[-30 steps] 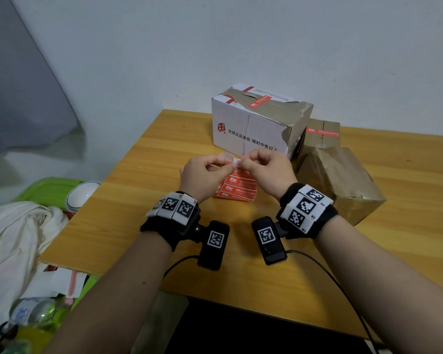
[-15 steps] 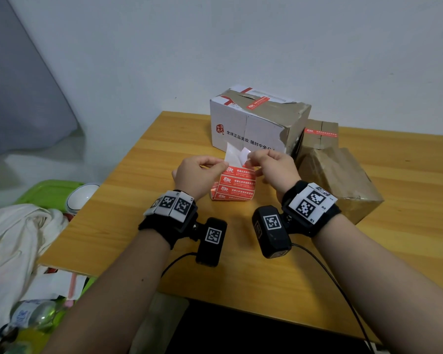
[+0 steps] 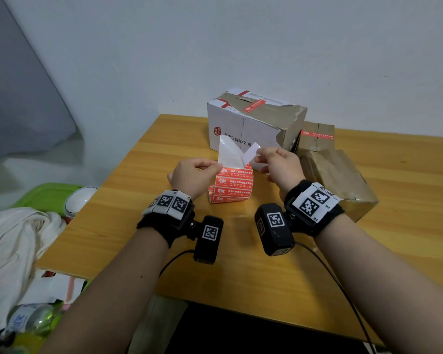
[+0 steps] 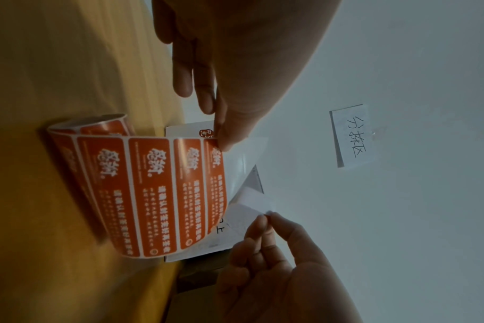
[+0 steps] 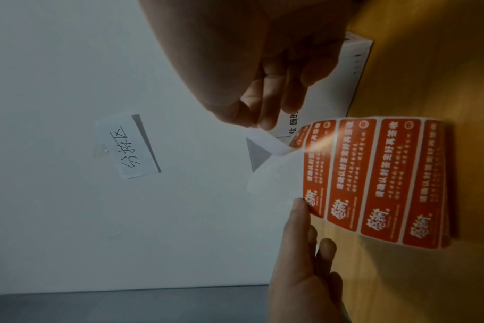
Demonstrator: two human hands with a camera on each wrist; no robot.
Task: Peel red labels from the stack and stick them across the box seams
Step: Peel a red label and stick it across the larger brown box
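A strip of red labels point(image 3: 232, 185) on white backing rises from the folded stack on the table. My left hand point(image 3: 219, 165) pinches the strip's left edge beside the top label. The right hand point(image 3: 258, 152) pinches one end of a label point(image 3: 251, 152) that is partly peeled; its white underside faces me and its other end still meets the backing point(image 3: 228, 149). In the left wrist view the strip point(image 4: 152, 185) curves up to my left hand point(image 4: 221, 144). The right wrist view shows my right hand point(image 5: 258, 125) holding the label point(image 5: 265, 139).
Behind the hands stands a white box point(image 3: 246, 123) with red labels on top. A small brown box point(image 3: 317, 136) and a crumpled brown box point(image 3: 340, 180) sit to the right. Off the table's point(image 3: 266, 290) left edge lie a white cloth point(image 3: 13, 241), a bowl point(image 3: 78, 200) and a green tray point(image 3: 44, 195).
The hands have moved apart. The left hand has lifted the strip off the stack, and the right hand has pulled the label up and to the right, baring more white backing.
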